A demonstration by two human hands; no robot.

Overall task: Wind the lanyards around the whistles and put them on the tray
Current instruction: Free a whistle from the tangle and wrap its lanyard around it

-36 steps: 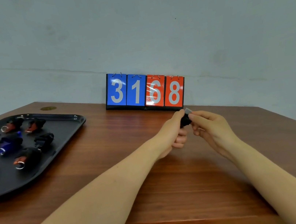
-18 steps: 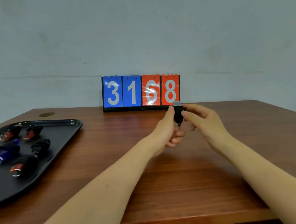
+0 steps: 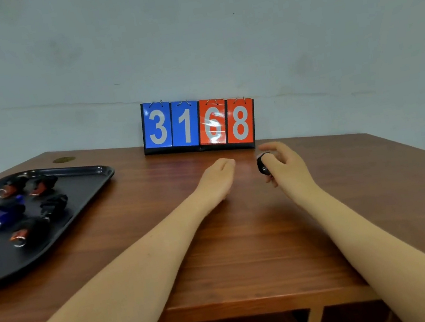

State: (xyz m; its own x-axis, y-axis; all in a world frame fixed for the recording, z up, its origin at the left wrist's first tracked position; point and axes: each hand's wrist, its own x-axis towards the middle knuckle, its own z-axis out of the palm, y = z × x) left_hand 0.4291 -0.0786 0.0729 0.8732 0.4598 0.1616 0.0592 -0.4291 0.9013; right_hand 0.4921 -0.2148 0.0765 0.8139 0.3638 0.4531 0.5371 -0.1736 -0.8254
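My right hand (image 3: pixel 286 166) holds a small black whistle (image 3: pixel 262 165) wound in its black lanyard, above the wooden table in front of the scoreboard. My left hand (image 3: pixel 218 178) has come off it and hovers just to its left with straight, relaxed fingers, holding nothing. A black tray (image 3: pixel 80 186) lies at the table's left. On it are several wound whistles, among them an orange one (image 3: pixel 19 235), a blue one (image 3: pixel 4 216) and a black one (image 3: pixel 53 204).
A flip scoreboard (image 3: pixel 198 124) reading 3168 stands against the grey wall at the back of the wooden table (image 3: pixel 245 238). A round brass cap (image 3: pixel 64 160) sits in the tabletop behind the tray. The table's front edge runs just below my forearms.
Earlier both hands pinched the wound whistle together. Now my left hand has let go and moved left, and my right hand alone keeps the whistle.
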